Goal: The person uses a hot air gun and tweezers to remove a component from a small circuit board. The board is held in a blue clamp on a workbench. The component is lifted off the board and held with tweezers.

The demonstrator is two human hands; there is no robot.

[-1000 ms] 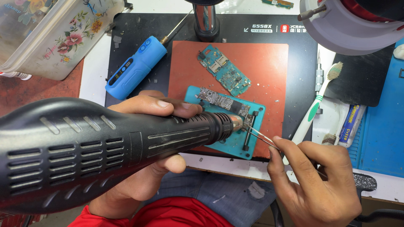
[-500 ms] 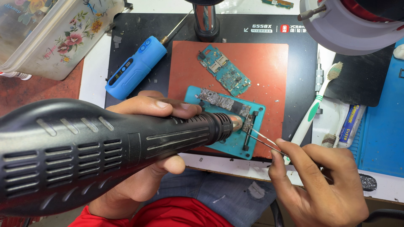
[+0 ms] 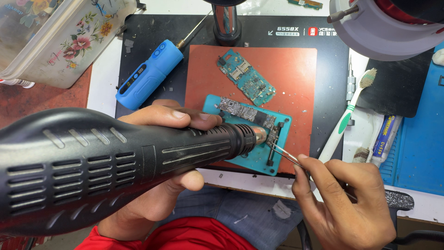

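Note:
My left hand grips a big black hot-air gun whose metal nozzle points at a dark circuit board clamped in a teal holder on an orange mat. Fine metal tweezers are pinched in my right hand, their tips touching the board's right end just beside the nozzle. A second, green circuit board lies loose on the mat above the holder.
A blue electric screwdriver lies at the mat's upper left. A flowered plastic box stands top left. A toothbrush, a small tube and a blue mat lie right; a grey round lamp hangs above.
My right hand has shifted slightly while keeping the tweezers at the board. The hot-air gun stays aimed at the same spot.

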